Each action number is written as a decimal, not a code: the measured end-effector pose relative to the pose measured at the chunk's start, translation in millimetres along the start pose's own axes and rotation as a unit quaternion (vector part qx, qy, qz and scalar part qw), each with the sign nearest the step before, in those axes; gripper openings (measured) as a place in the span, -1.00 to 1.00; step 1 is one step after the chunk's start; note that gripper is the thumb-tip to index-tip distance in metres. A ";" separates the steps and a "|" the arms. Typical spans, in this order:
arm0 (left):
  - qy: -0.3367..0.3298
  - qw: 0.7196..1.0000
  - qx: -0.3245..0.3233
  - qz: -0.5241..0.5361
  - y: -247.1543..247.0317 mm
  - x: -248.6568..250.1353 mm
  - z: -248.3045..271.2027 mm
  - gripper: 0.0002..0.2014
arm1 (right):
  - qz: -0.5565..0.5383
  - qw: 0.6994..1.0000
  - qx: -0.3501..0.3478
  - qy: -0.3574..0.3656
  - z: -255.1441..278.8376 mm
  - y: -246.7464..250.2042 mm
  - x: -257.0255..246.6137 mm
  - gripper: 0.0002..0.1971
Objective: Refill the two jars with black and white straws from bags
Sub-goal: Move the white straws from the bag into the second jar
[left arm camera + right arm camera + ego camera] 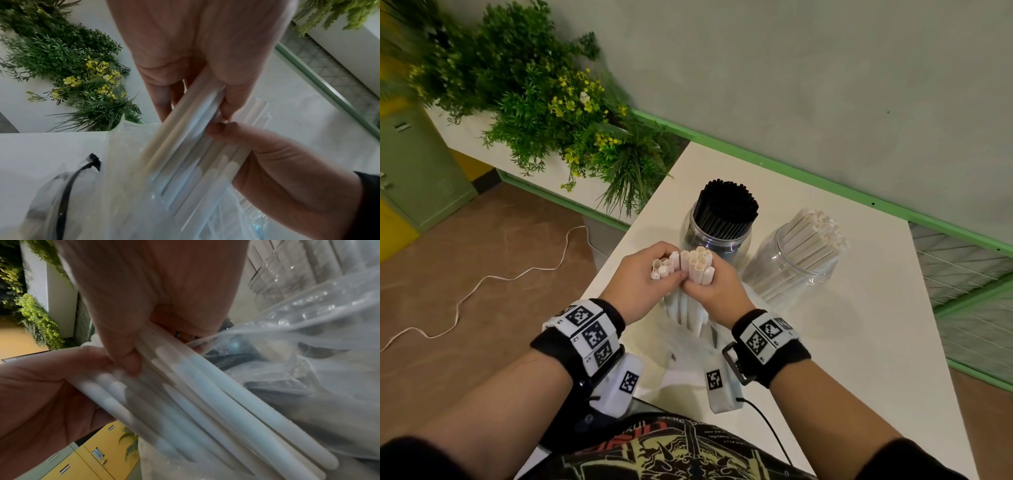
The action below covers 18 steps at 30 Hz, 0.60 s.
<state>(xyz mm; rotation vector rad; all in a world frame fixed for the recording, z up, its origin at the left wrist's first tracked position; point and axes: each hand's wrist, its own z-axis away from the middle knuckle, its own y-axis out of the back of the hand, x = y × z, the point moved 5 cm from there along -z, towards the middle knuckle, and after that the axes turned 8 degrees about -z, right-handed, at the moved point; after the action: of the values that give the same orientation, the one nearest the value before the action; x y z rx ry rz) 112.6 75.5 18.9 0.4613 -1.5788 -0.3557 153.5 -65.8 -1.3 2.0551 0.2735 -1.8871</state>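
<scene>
White straws [690,265] clutched by both hands above clear bag [688,346]; jars behind, both full.

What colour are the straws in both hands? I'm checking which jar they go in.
White, clearest in the head view: straws in left hand and right hand.

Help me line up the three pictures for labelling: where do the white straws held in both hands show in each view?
Head: white straws at centre, upright between left hand and right hand.
Left wrist: centre, slanting.
Right wrist: centre, running to lower right.
Shared landmark: the clear plastic bag beneath them.
</scene>
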 end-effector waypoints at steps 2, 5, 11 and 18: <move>-0.001 1.000 0.004 -0.005 -1.0 1.6 -0.5 -0.90 | -0.007 1.000 0.014 0.002 3.4 4.2 -1.1 -0.73; 0.012 1.000 0.007 -0.018 -1.1 1.0 -2.2 -0.93 | -0.003 0.998 0.057 0.014 11.6 14.8 -7.7 -0.79; 0.005 1.000 -0.007 -0.029 -8.1 3.4 -5.5 -0.91 | -0.041 0.982 0.165 0.084 22.3 57.1 -52.6 -0.71; -0.014 0.998 -0.031 -0.056 -20.9 12.4 -16.0 -0.94 | -0.112 0.942 0.274 0.158 16.6 135.2 -129.7 -0.70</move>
<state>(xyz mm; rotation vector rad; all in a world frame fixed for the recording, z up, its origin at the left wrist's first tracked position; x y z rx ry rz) 129.8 52.0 20.3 0.5009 -1.5678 -0.4971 174.0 -186.1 141.8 2.8156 0.0552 -1.9059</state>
